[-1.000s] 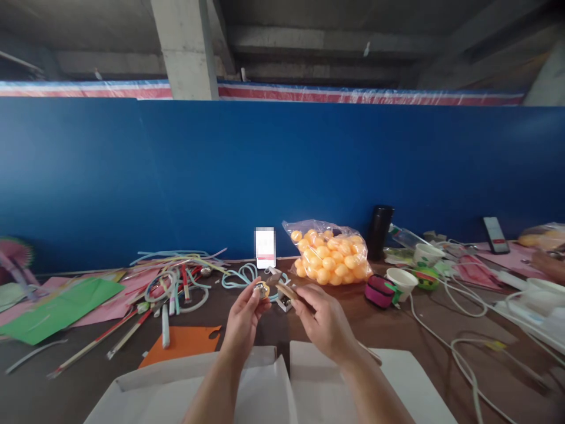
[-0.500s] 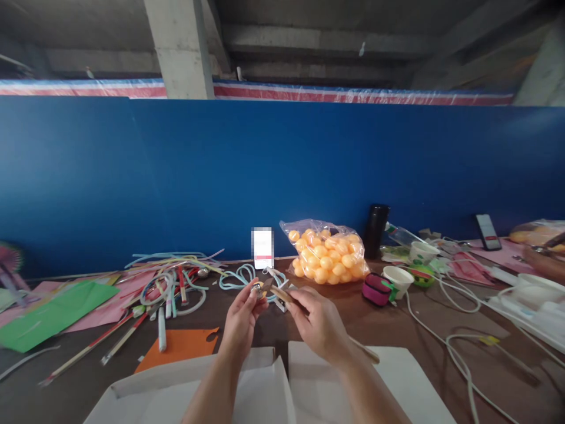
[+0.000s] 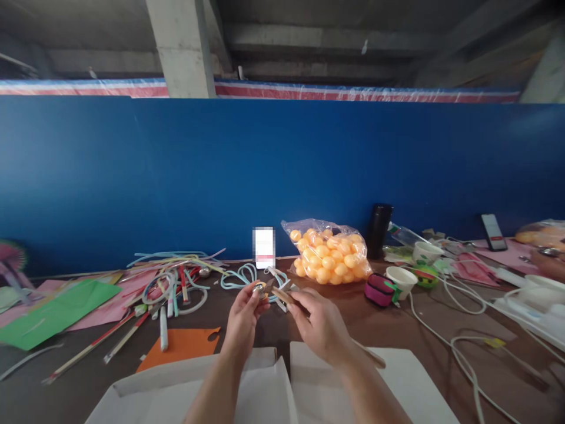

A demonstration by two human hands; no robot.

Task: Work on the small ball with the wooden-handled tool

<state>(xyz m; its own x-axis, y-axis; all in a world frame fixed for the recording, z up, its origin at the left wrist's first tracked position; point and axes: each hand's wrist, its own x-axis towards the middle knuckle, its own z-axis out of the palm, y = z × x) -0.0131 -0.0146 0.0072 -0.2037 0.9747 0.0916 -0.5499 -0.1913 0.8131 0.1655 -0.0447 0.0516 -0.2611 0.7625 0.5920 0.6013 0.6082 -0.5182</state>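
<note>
My left hand is raised over the brown table, its fingers pinched round a small orange ball with a shiny metal cap. My right hand is closed on a thin tan wooden-handled tool whose dark tip points at the ball. Both hands meet just above an open white cardboard box at the near edge.
A clear bag of orange balls sits behind my hands, with a black cup, a magenta pouch and paper cups to the right. Coloured tubes and pens, orange paper and green paper lie left. White cables trail right; another person's hand shows at far right.
Both hands have stayed together, shifting only slightly; the tool tip has stayed against the ball. The view wobbled a little.
</note>
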